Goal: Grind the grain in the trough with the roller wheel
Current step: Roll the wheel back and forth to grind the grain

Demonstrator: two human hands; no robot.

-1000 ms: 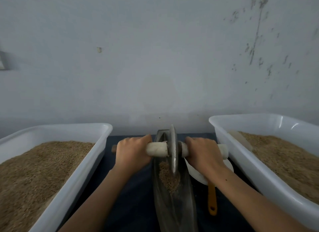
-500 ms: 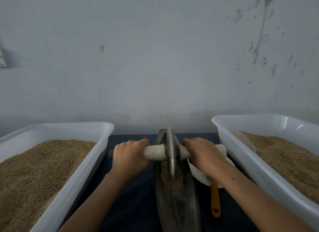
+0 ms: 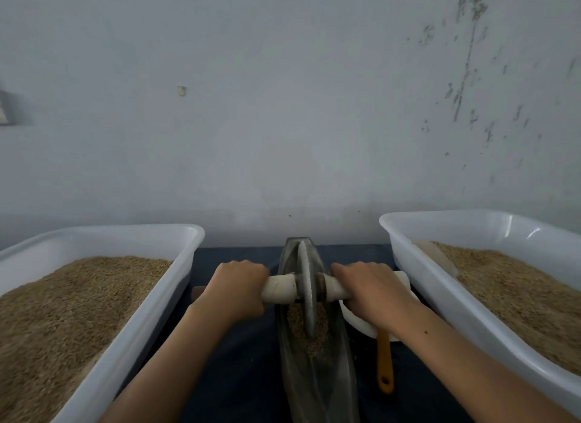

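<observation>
A narrow dark metal trough (image 3: 317, 378) runs away from me on the dark cloth. A metal roller wheel (image 3: 305, 284) stands upright in it on a small heap of brown grain (image 3: 309, 331). A pale axle handle (image 3: 279, 289) passes through the wheel. My left hand (image 3: 235, 289) grips the handle on the left of the wheel. On the other side, my right hand (image 3: 374, 289) grips its right end. The wheel's lower edge sits in the grain.
A white tub (image 3: 147, 312) full of grain stands at the left, another white tub (image 3: 446, 293) with grain at the right. A white bowl (image 3: 361, 323) and an orange-handled tool (image 3: 385, 363) lie right of the trough. A grey wall rises just behind.
Both hands have drawn the wheel toward me along the trough, from near the far end onto the grain heap.
</observation>
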